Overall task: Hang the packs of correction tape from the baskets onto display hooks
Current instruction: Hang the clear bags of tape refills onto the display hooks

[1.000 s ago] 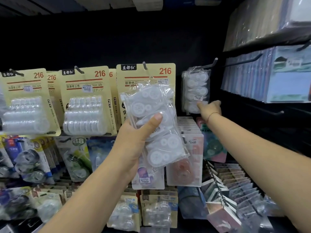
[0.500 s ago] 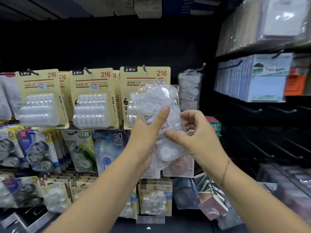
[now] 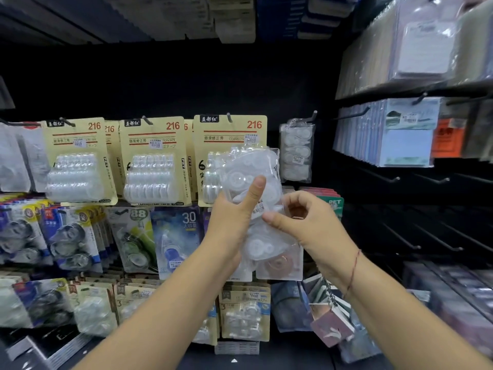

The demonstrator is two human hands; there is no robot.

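A black display wall (image 3: 186, 81) spans the frame. Its hooks (image 3: 229, 117) at middle left carry yellow-card packs (image 3: 80, 158); one right of centre carries clear packs (image 3: 297, 150). A shelf (image 3: 400, 92) at upper right bears wrapped pads (image 3: 426, 49).

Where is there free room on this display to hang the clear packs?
Bare hooks jut from the dark panel right of the hanging clear packs, below the notepads. Left of them, the yellow cards and lower rows are crowded.

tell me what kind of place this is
Most likely a stationery shop's display wall: yellow carded correction tape packs hang from display hooks, several bear price stickers, and what look like notebooks fill the right side.
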